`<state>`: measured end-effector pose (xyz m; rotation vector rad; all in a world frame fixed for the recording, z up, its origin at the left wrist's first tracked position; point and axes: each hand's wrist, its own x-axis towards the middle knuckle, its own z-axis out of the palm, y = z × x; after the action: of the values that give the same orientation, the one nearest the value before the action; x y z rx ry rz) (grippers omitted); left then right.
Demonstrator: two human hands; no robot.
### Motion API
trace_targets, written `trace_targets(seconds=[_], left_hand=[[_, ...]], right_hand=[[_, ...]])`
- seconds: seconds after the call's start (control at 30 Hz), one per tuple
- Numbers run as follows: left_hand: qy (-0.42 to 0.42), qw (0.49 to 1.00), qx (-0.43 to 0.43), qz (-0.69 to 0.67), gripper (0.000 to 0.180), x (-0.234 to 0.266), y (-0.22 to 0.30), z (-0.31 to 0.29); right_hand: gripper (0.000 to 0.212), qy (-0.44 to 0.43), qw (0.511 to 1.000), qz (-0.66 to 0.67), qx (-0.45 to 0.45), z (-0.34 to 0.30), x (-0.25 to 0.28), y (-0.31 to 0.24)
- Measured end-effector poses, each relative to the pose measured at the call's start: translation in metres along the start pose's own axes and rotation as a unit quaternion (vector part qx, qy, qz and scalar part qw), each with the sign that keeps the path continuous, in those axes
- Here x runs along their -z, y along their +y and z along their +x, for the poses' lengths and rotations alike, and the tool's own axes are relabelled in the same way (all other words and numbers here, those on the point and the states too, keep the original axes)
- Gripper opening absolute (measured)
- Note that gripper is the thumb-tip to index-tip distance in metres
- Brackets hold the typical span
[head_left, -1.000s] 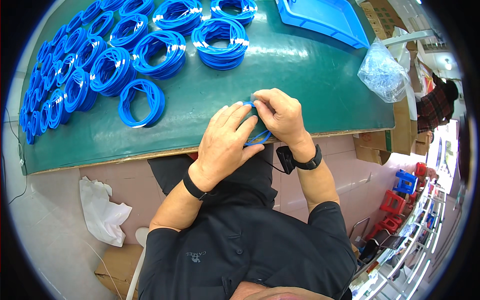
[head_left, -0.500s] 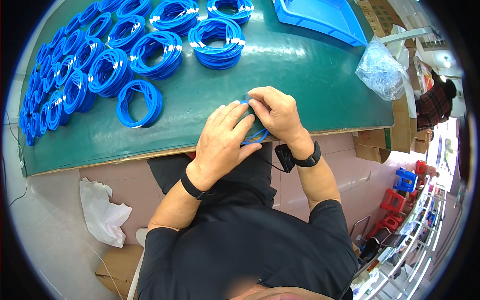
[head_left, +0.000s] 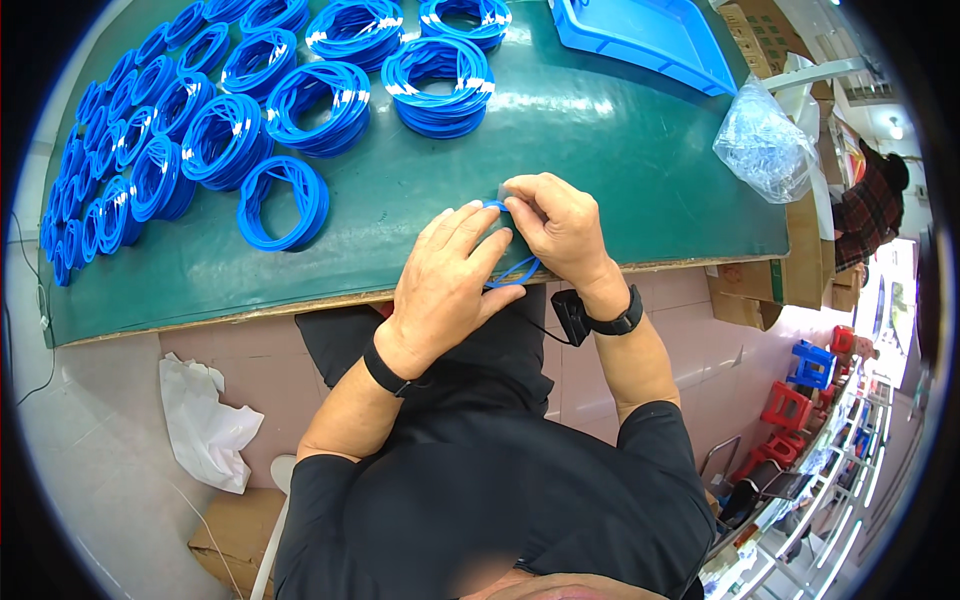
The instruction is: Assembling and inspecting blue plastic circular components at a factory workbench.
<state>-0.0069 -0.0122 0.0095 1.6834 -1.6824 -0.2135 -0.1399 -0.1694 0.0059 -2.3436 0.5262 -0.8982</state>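
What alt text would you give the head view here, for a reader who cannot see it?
Seen from above, a person's left hand and right hand together hold a small blue cable coil at the near edge of a green table. Many finished blue coils lie in rows on the left, with a blue tray and a clear plastic bag to the right.

Bare green mat [head_left: 600, 130] beyond coils [head_left: 440, 70]

Left hand [head_left: 448, 285] and right hand [head_left: 558, 228] are gripping a coiled blue plastic cable [head_left: 512, 268] over the green table's [head_left: 600, 140] near edge.
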Motion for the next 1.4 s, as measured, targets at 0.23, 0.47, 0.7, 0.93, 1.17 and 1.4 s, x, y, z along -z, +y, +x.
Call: trace_targets(seconds=[0.23, 0.47, 0.7, 0.93, 1.17, 1.4], left_hand=[[0.001, 1.000, 0.000, -0.007, 0.067, 0.0011, 0.0013, 0.0015], [0.001, 1.000, -0.001, 0.000, 0.068, 0.0003, 0.0001, -0.0005], [-0.001, 1.000, -0.001, 0.003, 0.068, 0.0002, 0.0002, -0.0005], [0.001, 1.000, -0.002, 0.002, 0.067, 0.0008, 0.0019, 0.0006], [-0.001, 1.000, -0.002, 0.000, 0.067, -0.0006, -0.0003, -0.0006], [-0.001, 1.000, 0.001, -0.001, 0.068, -0.0006, -0.0004, -0.0009]], right_hand=[[0.016, -0.015, 1.000, 0.013, -0.010, 0.0016, 0.0008, -0.0022], [0.017, -0.019, 0.999, 0.026, -0.014, 0.0018, 0.0015, -0.0030], [0.019, 0.005, 1.000, 0.013, -0.008, 0.0003, 0.0007, -0.0001], [0.015, -0.008, 1.000, 0.009, -0.013, 0.0013, 0.0012, -0.0029], [0.015, -0.004, 0.999, 0.027, -0.025, 0.0015, 0.0024, -0.0046], [0.017, 0.003, 0.999, 0.031, -0.027, -0.0001, 0.0014, -0.0006]])
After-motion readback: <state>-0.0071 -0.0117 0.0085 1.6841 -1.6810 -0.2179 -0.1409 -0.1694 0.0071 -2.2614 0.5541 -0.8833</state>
